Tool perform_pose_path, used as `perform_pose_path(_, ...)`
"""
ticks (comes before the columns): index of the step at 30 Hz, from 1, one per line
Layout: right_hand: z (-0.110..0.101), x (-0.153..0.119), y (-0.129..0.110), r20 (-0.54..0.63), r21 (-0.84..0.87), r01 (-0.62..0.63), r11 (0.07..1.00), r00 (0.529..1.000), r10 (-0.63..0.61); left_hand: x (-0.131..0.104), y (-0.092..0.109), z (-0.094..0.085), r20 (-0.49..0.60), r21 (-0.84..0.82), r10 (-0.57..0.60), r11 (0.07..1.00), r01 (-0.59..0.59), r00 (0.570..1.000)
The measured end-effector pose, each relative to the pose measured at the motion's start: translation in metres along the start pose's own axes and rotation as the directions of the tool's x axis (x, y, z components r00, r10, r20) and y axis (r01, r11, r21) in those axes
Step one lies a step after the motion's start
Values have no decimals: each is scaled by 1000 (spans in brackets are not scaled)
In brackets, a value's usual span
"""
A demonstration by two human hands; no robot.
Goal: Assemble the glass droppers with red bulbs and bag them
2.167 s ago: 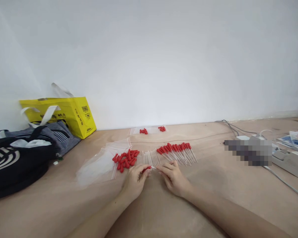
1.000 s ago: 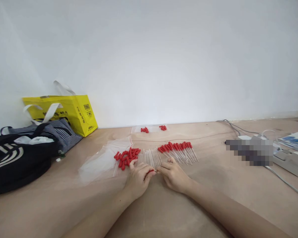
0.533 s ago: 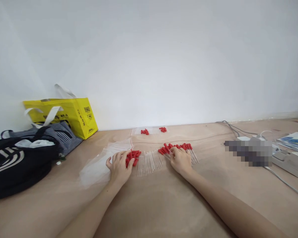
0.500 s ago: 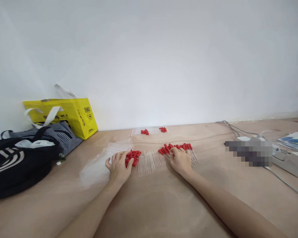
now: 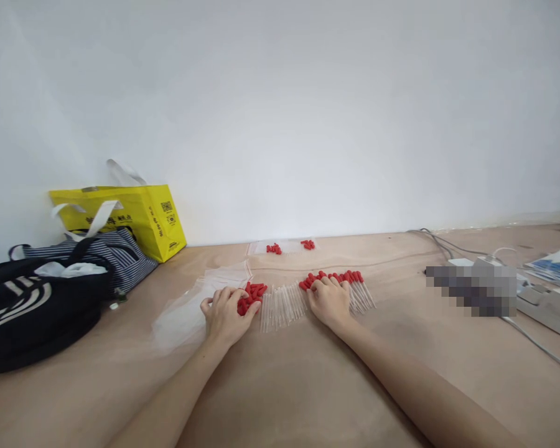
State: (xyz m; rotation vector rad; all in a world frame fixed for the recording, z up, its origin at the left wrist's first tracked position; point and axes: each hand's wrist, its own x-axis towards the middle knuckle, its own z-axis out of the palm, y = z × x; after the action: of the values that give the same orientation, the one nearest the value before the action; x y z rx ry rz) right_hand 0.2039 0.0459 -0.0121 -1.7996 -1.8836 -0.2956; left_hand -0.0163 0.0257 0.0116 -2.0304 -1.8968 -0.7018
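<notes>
Several loose red rubber bulbs are reached over by the parted fingers of the left hand, beside slender clear tubes laid in a row on the light-brown desk. Just right of these, slim clear red-bulbed droppers are partly covered by the right hand, whose fingers are bent; whether anything is gripped there cannot be told.
</notes>
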Motion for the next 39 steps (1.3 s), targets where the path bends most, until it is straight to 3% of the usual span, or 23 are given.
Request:
perform_pose_path(8, 1, 14, -28, 204, -27, -92, 995, 974, 96, -3, -5, 6, 26, 3, 145, 989, -146, 989)
perform_pose_path(16, 5, 19, -32, 205, -32, -129, 991, 970, 133, -2, 2, 10, -10, 48, 271, 962, -270, 962)
perform_pose_path(21, 3, 17, -32, 159, -6, -118, 993, 980, 117, -4, 5, 13, -40, 35, 252, 967, -251, 967)
perform_pose_path(25, 1, 8, -24, 31, 110, -40, 993, 999, 37, -3, 5, 12, -77, 15, 233, 973, -232, 969)
perform_pose_path(30, -4, -15, -3, -89, 225, 125, 966, 990, -107, -4, 4, 11, -34, 49, 261, 965, -259, 965)
perform_pose_path(35, -6, -35, 24, -118, 255, 290, 923, 956, -268, -5, 4, 14, -27, 79, 211, 975, -208, 977)
perform_pose_path(39, -3, -39, 34, -135, 277, 337, 900, 941, -311, -4, 7, 15, -28, 71, 184, 981, -182, 983)
